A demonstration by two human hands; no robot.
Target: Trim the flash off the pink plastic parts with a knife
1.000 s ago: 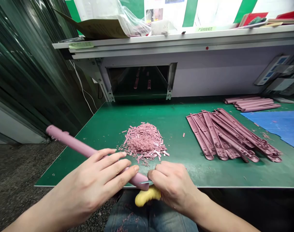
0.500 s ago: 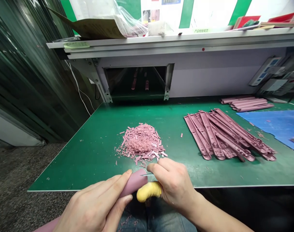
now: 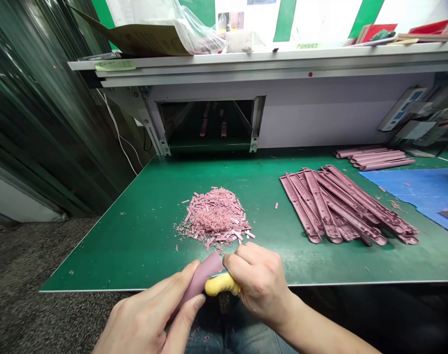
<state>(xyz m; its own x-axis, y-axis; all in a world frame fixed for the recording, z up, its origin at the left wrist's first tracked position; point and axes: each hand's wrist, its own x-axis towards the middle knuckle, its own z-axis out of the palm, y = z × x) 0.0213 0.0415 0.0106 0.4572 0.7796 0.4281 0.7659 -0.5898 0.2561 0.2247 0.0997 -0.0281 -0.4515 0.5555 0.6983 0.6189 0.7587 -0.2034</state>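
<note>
My left hand (image 3: 146, 314) is closed around a long pink plastic piece (image 3: 204, 275) with a rounded outer face, its end pointing away from me. In my right hand (image 3: 263, 280) is a thin knife blade (image 3: 218, 273), whose handle is hidden by the fingers. A yellow finger cover (image 3: 222, 285) shows on one finger of that hand, just below the blade and touching or very near the pink piece. The blade lies at the edge of the piece, close to its far end. Both hands are at the table's front edge, above my lap.
A heap of pink shavings and offcuts (image 3: 216, 216) lies ahead on the green table (image 3: 135, 236). Several ribbed pink parts (image 3: 342, 206) are piled at right, with more pink pieces (image 3: 378, 158) behind and a blue sheet (image 3: 426, 191) beside them. A conveyor opening (image 3: 211, 125) is at the back.
The pink piece has turned to point more steeply away from me. The right hand has shifted slightly left, and the blade has moved lower along the piece's edge.
</note>
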